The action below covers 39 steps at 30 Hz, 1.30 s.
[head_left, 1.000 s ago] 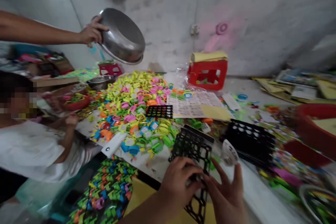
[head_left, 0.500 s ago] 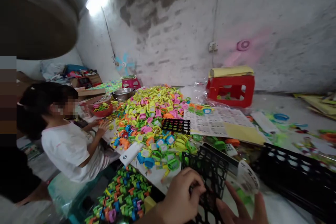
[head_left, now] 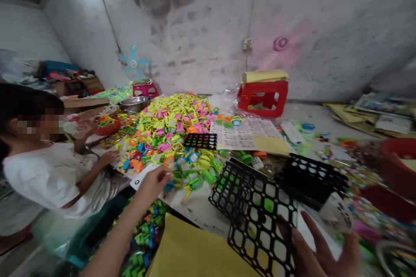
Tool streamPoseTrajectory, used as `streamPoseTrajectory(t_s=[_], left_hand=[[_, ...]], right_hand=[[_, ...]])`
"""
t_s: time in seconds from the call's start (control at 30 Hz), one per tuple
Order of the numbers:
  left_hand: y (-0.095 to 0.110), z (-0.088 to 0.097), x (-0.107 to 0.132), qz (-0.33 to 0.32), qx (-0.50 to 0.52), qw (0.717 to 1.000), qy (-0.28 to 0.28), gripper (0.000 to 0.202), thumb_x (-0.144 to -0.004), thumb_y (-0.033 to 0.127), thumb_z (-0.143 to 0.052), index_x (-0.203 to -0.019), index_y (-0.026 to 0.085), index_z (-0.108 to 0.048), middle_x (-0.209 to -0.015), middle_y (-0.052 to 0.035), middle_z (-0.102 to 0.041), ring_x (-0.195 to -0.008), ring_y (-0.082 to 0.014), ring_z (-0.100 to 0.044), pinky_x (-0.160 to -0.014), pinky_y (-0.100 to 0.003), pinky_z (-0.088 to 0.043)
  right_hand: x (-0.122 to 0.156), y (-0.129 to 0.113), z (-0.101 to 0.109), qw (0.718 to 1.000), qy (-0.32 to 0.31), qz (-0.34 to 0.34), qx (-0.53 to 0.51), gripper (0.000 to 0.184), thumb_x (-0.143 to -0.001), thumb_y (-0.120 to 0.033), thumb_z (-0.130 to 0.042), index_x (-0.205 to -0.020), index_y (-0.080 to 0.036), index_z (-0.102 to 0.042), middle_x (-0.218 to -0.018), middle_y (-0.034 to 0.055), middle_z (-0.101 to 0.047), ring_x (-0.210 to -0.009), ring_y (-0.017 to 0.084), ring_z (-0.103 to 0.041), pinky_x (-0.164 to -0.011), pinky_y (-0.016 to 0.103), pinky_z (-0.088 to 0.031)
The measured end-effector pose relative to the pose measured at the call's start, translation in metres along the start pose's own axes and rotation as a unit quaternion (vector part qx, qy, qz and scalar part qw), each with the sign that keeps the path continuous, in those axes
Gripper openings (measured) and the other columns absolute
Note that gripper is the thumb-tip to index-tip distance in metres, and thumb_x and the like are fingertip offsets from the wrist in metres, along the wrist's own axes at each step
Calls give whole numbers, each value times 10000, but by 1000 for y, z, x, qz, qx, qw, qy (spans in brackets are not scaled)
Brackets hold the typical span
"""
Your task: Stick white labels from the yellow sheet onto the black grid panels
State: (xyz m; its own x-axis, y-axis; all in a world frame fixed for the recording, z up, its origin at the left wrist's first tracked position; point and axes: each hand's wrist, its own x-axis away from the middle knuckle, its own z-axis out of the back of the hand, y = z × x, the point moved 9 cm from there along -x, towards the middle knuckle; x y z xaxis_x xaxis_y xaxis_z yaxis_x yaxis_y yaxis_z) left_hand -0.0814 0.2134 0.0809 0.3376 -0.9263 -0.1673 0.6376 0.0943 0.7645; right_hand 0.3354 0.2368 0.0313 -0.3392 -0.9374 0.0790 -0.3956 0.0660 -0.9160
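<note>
My left hand (head_left: 154, 182) reaches out to the near edge of a heap of small coloured plastic pieces (head_left: 169, 130). Its fingers are curled together beside a white card (head_left: 140, 178), and what they pinch is hidden. My right hand (head_left: 321, 253) is at the bottom right with its fingers spread. Its thumb lies against the edge of a black grid frame (head_left: 260, 229) that rests partly on a yellow sheet (head_left: 191, 253). A blurred white round thing (head_left: 336, 217) sits by the right fingertips; I cannot tell whether it is held.
A person in a white shirt (head_left: 48, 177) sits at the left, hands by a red bowl (head_left: 105, 126). More black grids (head_left: 310, 179) (head_left: 200, 140), a printed sheet (head_left: 247, 134), a red stool (head_left: 263, 95) and a steel bowl (head_left: 134, 104) lie around.
My left hand has let go of the black grid and stretched left to the pile. The steel bowl another hand held overhead is gone from view. My right hand stays by the grid.
</note>
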Motion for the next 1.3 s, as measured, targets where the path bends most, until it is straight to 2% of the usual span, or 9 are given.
streamPoseTrajectory(t_s=[0.17,0.27,0.4,0.53,0.6,0.7,0.93,1.07,1.3], left_hand=[[-74,32,47,105,-191,962,-163,233,-699,414,-611,-621,204,-679,-618,-12,-662,-618,-205,-571,-588,-254,-398],[-60,14,57,94,-136,961,-220,279,-738,473,-597,-777,229,-728,-732,-14,-717,-695,-221,-621,-633,-258,-452],[49,-76,65,-28,-24,962,-270,240,-836,407,-561,-914,251,-725,-955,-25,-729,-876,-204,-655,-788,-261,-499],[154,-210,127,-181,31,875,-448,239,-837,258,-596,-1045,266,-713,-1060,-65,-715,-982,-227,-670,-887,-345,-521],[185,-255,166,-291,53,817,-495,523,-767,243,-703,-1277,279,-590,-1363,-126,-554,-1237,-291,-538,-1030,-436,-433],[194,-298,207,-333,111,752,-558,625,-762,205,-710,-1352,282,-518,-1458,-126,-449,-1277,-296,-501,-1049,-416,-422],[178,-348,186,-256,114,856,-435,377,-768,104,-594,-1140,156,-627,-1195,-130,-630,-1119,-268,-592,-996,-423,-458],[178,-368,174,-222,137,873,-413,319,-772,143,-585,-1090,152,-612,-1052,-97,-656,-892,-196,-625,-844,-358,-513],[197,-417,188,-71,164,834,-522,278,-823,230,-516,-1080,152,-590,-693,-2,-643,-464,-115,-548,-458,-221,-441]], right_hand=[[-1,-4,1,1000,12,-1,-20,1022,-667,-323,-793,-1464,-454,-165,-1424,78,-490,-842,151,-699,-701,264,-574],[-2,-3,0,999,21,4,-32,1024,-660,-326,-795,-1470,-429,-176,-1406,87,-506,-838,138,-682,-746,286,-558],[1,-26,15,998,48,13,-46,1012,-642,-305,-808,-1458,-426,-223,-1348,62,-562,-835,109,-654,-735,244,-537],[13,-89,50,992,80,92,-33,955,-652,-265,-791,-1440,-423,-277,-1299,50,-591,-935,132,-641,-763,267,-535],[19,-114,71,986,91,140,-8,956,-662,-261,-781,-1442,-440,-257,-1313,58,-570,-881,140,-661,-746,296,-544],[13,-116,96,975,87,194,62,1021,-679,-264,-770,-1462,-465,-146,-1413,83,-460,-766,125,-678,-781,357,-548],[-41,-16,134,967,-27,154,203,970,-746,-292,-677,-1514,-304,-85,-1504,157,-336,-886,149,-654,-925,392,-478],[-49,-20,145,967,-46,177,176,1001,-775,-352,-680,-1505,-351,4,-1509,134,-316,-936,159,-645,-878,393,-508],[-34,-28,140,972,-87,166,140,869,-874,-409,-590,-1503,-356,7,-1336,108,-517,-835,150,-643,-876,423,-518]])
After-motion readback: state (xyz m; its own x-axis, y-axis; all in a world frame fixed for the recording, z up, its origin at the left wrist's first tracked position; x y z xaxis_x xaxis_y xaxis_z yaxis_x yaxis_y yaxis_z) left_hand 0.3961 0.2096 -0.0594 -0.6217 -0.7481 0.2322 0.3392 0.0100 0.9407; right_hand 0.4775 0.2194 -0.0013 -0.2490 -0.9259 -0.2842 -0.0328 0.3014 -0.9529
